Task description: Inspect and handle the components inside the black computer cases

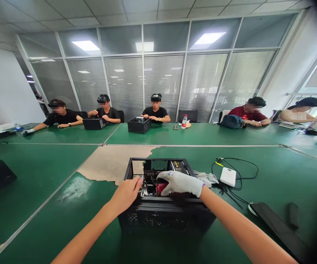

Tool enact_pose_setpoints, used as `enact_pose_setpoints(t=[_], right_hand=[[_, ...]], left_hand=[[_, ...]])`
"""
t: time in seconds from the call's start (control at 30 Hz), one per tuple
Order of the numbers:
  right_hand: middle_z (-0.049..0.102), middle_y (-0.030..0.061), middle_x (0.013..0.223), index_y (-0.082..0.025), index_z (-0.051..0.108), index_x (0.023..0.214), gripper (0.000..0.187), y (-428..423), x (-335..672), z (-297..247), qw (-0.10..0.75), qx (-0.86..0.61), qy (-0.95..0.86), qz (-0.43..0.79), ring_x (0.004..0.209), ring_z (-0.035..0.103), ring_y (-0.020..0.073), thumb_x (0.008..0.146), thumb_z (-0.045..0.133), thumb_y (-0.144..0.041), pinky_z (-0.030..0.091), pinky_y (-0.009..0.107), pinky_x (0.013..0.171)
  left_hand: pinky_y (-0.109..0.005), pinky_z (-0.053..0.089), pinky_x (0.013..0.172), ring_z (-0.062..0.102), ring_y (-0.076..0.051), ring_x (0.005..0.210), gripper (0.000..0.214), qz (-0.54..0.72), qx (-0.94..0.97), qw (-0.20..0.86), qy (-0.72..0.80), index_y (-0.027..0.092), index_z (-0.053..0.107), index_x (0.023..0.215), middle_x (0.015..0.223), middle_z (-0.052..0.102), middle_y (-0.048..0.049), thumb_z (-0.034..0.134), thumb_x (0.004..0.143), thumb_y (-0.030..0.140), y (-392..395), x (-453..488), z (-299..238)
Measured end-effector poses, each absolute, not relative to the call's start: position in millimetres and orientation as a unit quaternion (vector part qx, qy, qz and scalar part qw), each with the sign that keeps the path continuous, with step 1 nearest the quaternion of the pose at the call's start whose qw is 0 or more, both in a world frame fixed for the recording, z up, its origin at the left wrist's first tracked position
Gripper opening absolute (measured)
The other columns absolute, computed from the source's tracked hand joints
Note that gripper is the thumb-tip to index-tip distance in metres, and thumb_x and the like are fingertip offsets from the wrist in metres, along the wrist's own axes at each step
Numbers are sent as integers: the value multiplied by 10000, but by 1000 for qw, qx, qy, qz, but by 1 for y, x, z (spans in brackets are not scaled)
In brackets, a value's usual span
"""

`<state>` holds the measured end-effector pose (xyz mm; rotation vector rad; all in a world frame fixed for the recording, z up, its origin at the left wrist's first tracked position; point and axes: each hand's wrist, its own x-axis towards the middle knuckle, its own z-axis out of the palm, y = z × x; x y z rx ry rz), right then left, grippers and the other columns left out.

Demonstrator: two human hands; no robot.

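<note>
An open black computer case (172, 216) lies in front of me, with a motherboard and other parts showing inside. My left hand (126, 192), bare, reaches over the left side of the case. Its fingers are closed near the motherboard, and whatever they pinch is hidden. My right hand (180, 183) wears a white work glove and reaches into the middle of the case. Thumb and fingers curl around a red computer part (161, 189), whose kind I cannot make out. Behind the right hand, a power supply (179, 167) with a yellow-marked label sits at the case's far right.
Right of the case lie a spare glove (207, 179), a white box (228, 176) with black cables, and a black strap-like item (279, 227). The green table (65, 161) has a worn beige patch (114, 163). Several people sit across it, two with black cases (139, 125).
</note>
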<state>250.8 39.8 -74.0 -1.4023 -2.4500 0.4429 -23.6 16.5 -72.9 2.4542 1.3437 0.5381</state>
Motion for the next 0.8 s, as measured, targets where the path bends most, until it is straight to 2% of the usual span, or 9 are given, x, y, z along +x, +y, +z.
enact_pose_setpoints(t=[0.13, 0.2, 0.27, 0.33, 0.37, 0.43, 0.5, 0.7, 0.8], right_hand=[[721, 162, 1264, -164, 489, 1496, 709, 47, 233, -56, 223, -621, -739, 137, 1104, 708, 285, 914, 694, -511, 536, 355, 944], [644, 226, 1377, -112, 415, 1530, 643, 56, 223, -52, 253, -658, -703, 94, 1203, 663, 294, 996, 585, -427, 514, 381, 1011], [538, 269, 1495, -85, 444, 1502, 529, 61, 220, -53, 244, -643, -724, 53, 1367, 553, 316, 1030, 493, -319, 434, 437, 1134], [576, 233, 1475, -127, 585, 1385, 406, 60, 224, -59, 184, -589, -783, 74, 1406, 518, 315, 1002, 487, -222, 380, 460, 1187], [655, 189, 1393, -165, 671, 1273, 341, 58, 229, -64, 141, -560, -809, 111, 1354, 570, 298, 961, 535, -188, 402, 436, 1173], [788, 86, 1120, -224, 767, 1020, 225, 51, 239, -77, 60, -515, -833, 194, 1141, 701, 254, 828, 676, -152, 503, 360, 1067], [810, 22, 910, -240, 788, 897, 184, 44, 246, -94, 16, -499, -829, 250, 954, 749, 235, 737, 741, -163, 574, 336, 940], [824, 40, 889, -207, 823, 931, 203, 42, 253, -125, 15, -521, -792, 318, 888, 749, 250, 753, 735, -250, 605, 391, 874], [826, 37, 964, -207, 820, 1032, 277, 48, 253, -124, 57, -519, -790, 323, 929, 735, 240, 793, 734, -318, 588, 393, 928]], left_hand=[[-373, 477, 741, 650, -263, 821, 258, 279, 839, 144, 444, 244, 462, 1027, 972, 613, -52, 235, 1114, 330, 19, -27, -81], [-400, 501, 772, 656, -274, 874, 244, 284, 843, 106, 443, 226, 462, 1117, 1118, 585, -100, 231, 1095, 302, 17, -29, -85], [-405, 511, 762, 658, -275, 870, 263, 262, 855, 92, 438, 223, 470, 1142, 1149, 581, -109, 218, 1087, 274, 16, -31, -87], [-395, 517, 783, 663, -270, 892, 260, 232, 874, 104, 415, 231, 494, 1122, 1115, 616, -89, 237, 1084, 247, 15, -31, -87], [-389, 517, 807, 667, -269, 921, 249, 219, 882, 113, 401, 231, 508, 1107, 1106, 637, -81, 260, 1084, 237, 16, -30, -85], [-376, 515, 849, 674, -267, 978, 220, 183, 897, 125, 381, 224, 544, 1094, 1110, 675, -74, 324, 1084, 223, 17, -26, -81], [-358, 512, 848, 687, -265, 979, 214, 133, 909, 128, 373, 215, 590, 1080, 1096, 709, -70, 377, 1081, 203, 19, -18, -74], [-310, 505, 761, 707, -249, 843, 274, 31, 930, 139, 338, 206, 684, 946, 924, 747, -50, 465, 1101, 263, 30, 9, -60], [-324, 502, 892, 697, -250, 988, 261, 51, 937, 125, 323, 200, 696, 1028, 1076, 743, -60, 457, 1116, 261, 29, 15, -57]])
